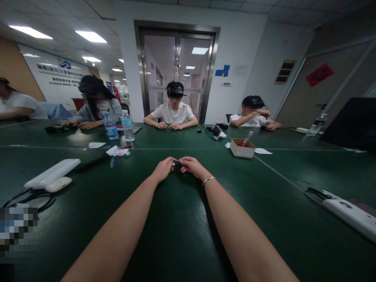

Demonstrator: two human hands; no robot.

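Both my arms stretch forward over the dark green table. My left hand and my right hand meet at the middle, fingertips pinched on a small dark object held between them just above the tabletop. The object is mostly hidden by my fingers, so its shape is unclear. A thin silver bracelet circles my right wrist.
A small cardboard box with a red pen stands ahead right. Two water bottles and paper scraps lie ahead left. White power strips lie at the left and right. Several people sit along the far side.
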